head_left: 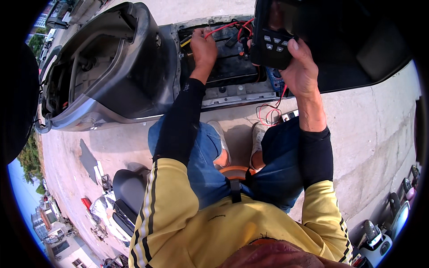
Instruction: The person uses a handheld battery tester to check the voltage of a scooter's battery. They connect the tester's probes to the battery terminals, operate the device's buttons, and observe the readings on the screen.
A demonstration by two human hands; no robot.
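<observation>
Pale concrete ground (pixel 362 118) lies in sunlight around us, and on it stands the grey bodywork (pixel 145 96) of a vehicle with an open compartment (pixel 239 90). In this compartment I see a black battery (pixel 232 67). The left hand (pixel 204 50) is at the far left corner of the compartment, above the battery; its fingers are bent and together, and a red cable (pixel 221 28) reaches them, but what exactly they pinch I cannot tell. The right hand (pixel 304 71) is clamped on a black handheld device (pixel 270 57), the thumb at its right side, beside the buttons. This device is held above the far right corner. Below it, a blue meter (pixel 276 80) sits at the compartment's right edge.
</observation>
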